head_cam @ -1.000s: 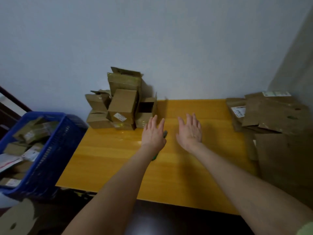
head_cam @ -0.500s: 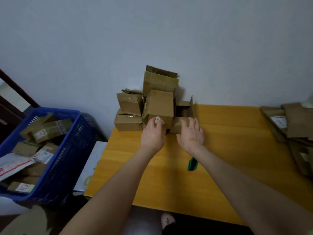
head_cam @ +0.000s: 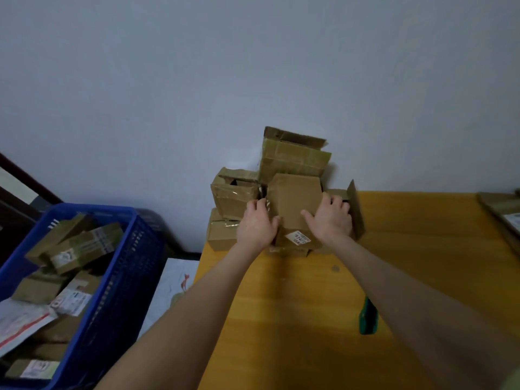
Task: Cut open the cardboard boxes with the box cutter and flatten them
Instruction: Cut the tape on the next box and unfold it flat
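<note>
A pile of several taped cardboard boxes (head_cam: 292,161) leans against the wall at the table's far left corner. The front box (head_cam: 295,204), brown with a white label low on its face, is gripped on both sides: my left hand (head_cam: 257,223) curls round its left edge, my right hand (head_cam: 330,218) round its right edge. The green box cutter (head_cam: 368,319) lies alone on the yellow table (head_cam: 422,263), partly hidden behind my right forearm.
A blue plastic crate (head_cam: 121,277) full of small boxes and mailers stands on the floor to the left. Flattened cardboard (head_cam: 503,215) lies at the table's right edge. A white sheet with a drawing (head_cam: 174,285) lies between crate and table.
Both hands reached forward from the open tabletop to the pile and closed round the front box. The view swung left, and the box cutter stayed on the table.
</note>
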`<state>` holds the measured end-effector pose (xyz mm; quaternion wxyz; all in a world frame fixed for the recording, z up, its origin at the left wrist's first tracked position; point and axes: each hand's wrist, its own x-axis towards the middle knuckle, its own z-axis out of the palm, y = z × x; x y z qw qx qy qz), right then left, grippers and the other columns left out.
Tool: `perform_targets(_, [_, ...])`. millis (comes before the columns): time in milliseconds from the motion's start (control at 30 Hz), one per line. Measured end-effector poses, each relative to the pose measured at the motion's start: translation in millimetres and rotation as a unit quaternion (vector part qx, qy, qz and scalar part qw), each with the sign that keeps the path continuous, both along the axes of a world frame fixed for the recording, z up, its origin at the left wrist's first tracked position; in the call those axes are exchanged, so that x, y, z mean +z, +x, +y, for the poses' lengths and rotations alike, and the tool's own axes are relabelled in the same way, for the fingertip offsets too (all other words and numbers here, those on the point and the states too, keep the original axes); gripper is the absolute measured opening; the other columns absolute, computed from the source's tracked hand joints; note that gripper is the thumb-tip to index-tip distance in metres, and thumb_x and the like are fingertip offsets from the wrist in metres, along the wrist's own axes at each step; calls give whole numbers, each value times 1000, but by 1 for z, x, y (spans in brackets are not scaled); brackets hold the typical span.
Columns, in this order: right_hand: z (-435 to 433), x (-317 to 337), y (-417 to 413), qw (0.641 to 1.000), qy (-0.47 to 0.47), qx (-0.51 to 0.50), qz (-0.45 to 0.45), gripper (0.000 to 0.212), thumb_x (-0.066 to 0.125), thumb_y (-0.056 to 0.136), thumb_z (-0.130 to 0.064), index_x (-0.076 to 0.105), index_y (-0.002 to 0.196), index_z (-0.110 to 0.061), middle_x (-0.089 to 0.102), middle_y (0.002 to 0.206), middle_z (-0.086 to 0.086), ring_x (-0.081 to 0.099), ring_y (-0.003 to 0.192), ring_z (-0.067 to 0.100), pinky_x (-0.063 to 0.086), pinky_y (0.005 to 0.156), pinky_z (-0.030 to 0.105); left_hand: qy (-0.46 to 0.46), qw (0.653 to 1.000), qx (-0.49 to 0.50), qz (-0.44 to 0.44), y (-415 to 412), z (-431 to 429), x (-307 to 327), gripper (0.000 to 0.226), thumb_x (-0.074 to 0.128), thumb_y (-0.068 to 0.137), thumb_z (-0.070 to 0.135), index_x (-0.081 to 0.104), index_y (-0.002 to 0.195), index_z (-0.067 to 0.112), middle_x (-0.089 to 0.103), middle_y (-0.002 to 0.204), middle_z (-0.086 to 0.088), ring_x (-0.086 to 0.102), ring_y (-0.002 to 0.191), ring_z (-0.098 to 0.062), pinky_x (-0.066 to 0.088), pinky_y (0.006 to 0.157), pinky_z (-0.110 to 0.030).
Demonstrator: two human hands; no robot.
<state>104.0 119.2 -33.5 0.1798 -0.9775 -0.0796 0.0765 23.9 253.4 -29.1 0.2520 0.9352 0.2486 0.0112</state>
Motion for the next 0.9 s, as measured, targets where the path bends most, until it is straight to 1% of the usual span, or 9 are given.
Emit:
perform_targets(133, [16,-4,11,994,9,-81,78,76,53,87,-60,36,141,-9,39,142,15,38,127,33,40,101,45,-77,997,1,23,17,11,-4,67,53,95,40,26,148,11,33,149,-12,45,129,-33,42,103,-45])
perform_targets(267, [25,-6,8,985,28,-126,112,62,55,86,-60,50,124,-11,44,134,15,41,122,33,41,96,43,-178,983,-8,53,27,23,-11,64,54,95,43,31,145,9,46,142,-14,49,126,-33,43,104,-41])
perform_targets(367, [33,-4,-7,983,48,-142,103,67,57,85,-58,44,132,-14,43,136,14,40,124,33,40,97,44,-241,968,-9,68,31,27,-11,59,54,95,43,38,138,5,53,135,-14,53,121,-31,44,98,-37])
perform_targets(533, [38,-1,-34,960,190,-196,65,56,63,83,-52,47,127,-20,50,127,7,50,115,27,48,90,42,-229,973,29,8,18,31,-10,61,59,91,46,39,137,12,58,129,-11,57,116,-31,46,92,-35])
perform_targets(600, [32,6,-43,921,311,-223,66,32,57,90,-47,55,108,-20,58,113,4,55,97,20,51,77,36,-257,965,35,-31,12,37,-10,61,60,89,51,41,133,14,60,125,-9,59,110,-29,49,94,-38])
perform_targets(667, [26,15,-52,849,445,-266,104,22,51,96,-40,56,90,-19,59,95,2,52,81,15,43,64,28,-297,952,28,-63,8,42,-9,62,60,87,54,42,131,14,60,124,-7,60,107,-26,51,93,-43])
perform_targets(733, [15,18,-59,793,518,-286,142,16,56,95,-35,59,99,-19,61,103,3,55,89,17,48,68,30,-303,950,9,-82,1,40,-6,63,60,87,55,41,133,15,59,124,-5,60,108,-24,52,92,-42])
perform_targets(800, [0,14,-66,761,553,-294,168,43,66,88,-34,51,126,-20,59,120,4,58,103,20,53,84,38,-272,956,-10,-106,-9,34,-2,61,59,88,54,43,134,17,59,122,-2,59,108,-22,52,88,-39])
perform_targets(900, [-32,7,-80,738,567,-297,214,80,73,80,-37,31,146,-22,59,116,1,58,103,19,52,77,35,-283,951,-50,-116,-23,21,0,55,58,90,49,45,134,19,57,111,1,59,99,-18,52,82,-36])
